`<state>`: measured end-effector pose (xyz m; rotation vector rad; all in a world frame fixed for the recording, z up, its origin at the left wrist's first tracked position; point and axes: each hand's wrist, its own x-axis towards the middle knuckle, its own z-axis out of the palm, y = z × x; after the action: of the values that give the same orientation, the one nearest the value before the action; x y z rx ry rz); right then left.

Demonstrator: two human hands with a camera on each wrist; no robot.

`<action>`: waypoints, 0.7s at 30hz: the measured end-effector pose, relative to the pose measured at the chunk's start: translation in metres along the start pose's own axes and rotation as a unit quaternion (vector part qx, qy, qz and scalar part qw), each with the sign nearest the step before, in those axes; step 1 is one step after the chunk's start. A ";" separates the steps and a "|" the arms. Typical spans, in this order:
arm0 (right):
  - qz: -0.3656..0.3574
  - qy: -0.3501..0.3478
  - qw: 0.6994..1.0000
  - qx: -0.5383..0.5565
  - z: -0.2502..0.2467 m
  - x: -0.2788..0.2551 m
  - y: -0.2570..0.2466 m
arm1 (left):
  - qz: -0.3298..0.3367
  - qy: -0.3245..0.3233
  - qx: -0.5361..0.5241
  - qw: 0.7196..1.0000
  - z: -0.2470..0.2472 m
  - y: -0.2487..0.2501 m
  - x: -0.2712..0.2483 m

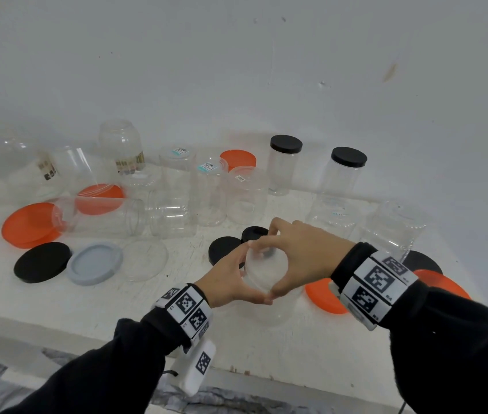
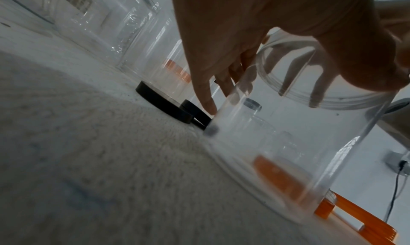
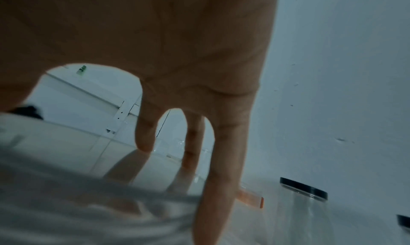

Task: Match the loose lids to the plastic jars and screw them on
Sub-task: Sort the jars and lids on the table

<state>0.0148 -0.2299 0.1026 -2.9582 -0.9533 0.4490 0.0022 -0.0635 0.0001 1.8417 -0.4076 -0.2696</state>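
Both hands wrap the top of an upright clear jar (image 1: 269, 306) on the table (image 1: 57, 309). The left hand (image 1: 227, 279) grips its near-left side, while the right hand (image 1: 302, 255) curls over the clear lid (image 1: 266, 268) from the far right.

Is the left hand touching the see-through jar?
Touching. The head view shows the left hand wrapped around the clear jar, fingers on its top edge.

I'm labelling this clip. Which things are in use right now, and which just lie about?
In use: left hand and right hand holding clear plastic jar with its clear lid.

Lying about: grey round lid; two black-lidded jars.
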 end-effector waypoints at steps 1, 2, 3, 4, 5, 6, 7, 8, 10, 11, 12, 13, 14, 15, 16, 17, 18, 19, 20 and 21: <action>0.008 0.012 1.000 -0.009 0.001 0.000 -0.002 | 0.002 -0.002 0.000 1.000 0.000 0.001 0.000; 0.016 0.019 1.000 -0.018 0.002 -0.001 -0.003 | 0.002 -0.005 0.001 1.000 0.000 0.001 0.000; 0.021 0.018 0.999 -0.025 0.001 -0.001 -0.003 | 0.001 -0.008 0.004 1.000 -0.001 0.002 -0.001; 0.022 0.008 0.999 -0.031 0.001 -0.002 -0.002 | 0.001 -0.011 0.007 1.000 -0.001 0.002 -0.001; 0.019 -0.009 0.999 -0.033 0.000 -0.002 0.000 | 0.001 -0.013 0.009 1.000 -0.001 0.002 -0.001; 0.010 -0.031 0.999 -0.025 -0.001 -0.003 0.003 | 0.001 -0.016 0.009 1.000 -0.001 0.002 -0.001; -0.003 -0.048 0.999 -0.007 -0.001 -0.004 0.005 | -0.001 -0.017 0.010 1.000 -0.002 0.003 -0.001; -0.019 -0.057 0.998 0.013 -0.001 -0.004 0.007 | -0.002 -0.016 0.012 1.000 -0.002 0.002 -0.001; -0.043 -0.054 0.997 0.039 0.001 -0.004 0.008 | -0.004 -0.014 0.009 1.000 -0.002 0.002 -0.001; -0.048 -0.044 0.997 0.040 0.003 -0.004 0.009 | -0.003 -0.014 0.005 1.000 -0.001 0.002 -0.001; -0.050 -0.031 0.998 0.037 0.005 -0.004 0.010 | -0.002 -0.013 0.001 1.000 -0.001 0.002 -0.002; -0.051 -0.018 0.998 0.033 0.006 -0.005 0.011 | -0.002 -0.012 -0.001 1.000 0.000 0.003 -0.002; -0.051 -0.006 0.998 0.029 0.007 -0.006 0.011 | -0.002 -0.010 -0.002 1.000 0.001 0.003 -0.002; -0.052 0.004 0.998 0.025 0.008 -0.007 0.012 | 0.000 -0.008 -0.002 1.000 0.001 0.002 -0.002; -0.053 0.013 0.998 0.019 0.009 -0.008 0.012 | 0.003 -0.006 -0.001 1.000 0.002 0.002 -0.002; -0.053 0.020 0.998 0.011 0.010 -0.009 0.012 | 0.007 -0.004 0.000 1.000 0.002 0.002 -0.002; -0.052 0.024 0.998 0.004 0.011 -0.009 0.011 | 0.010 -0.002 0.001 1.000 0.002 0.002 -0.002; -0.050 0.027 0.998 -0.001 0.012 -0.009 0.011 | 0.012 0.000 0.003 1.000 0.002 0.001 -0.002; -0.047 0.028 0.999 -0.002 0.013 -0.008 0.011 | 0.013 0.002 0.004 1.000 0.002 0.001 -0.002; -0.045 0.028 0.999 -0.001 0.013 -0.008 0.011 | 0.014 0.004 0.004 1.000 0.003 0.001 -0.002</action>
<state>0.0114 -0.2440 0.0912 -2.8987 -1.0745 0.3609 -0.0010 -0.0653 0.0004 1.8434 -0.4284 -0.2412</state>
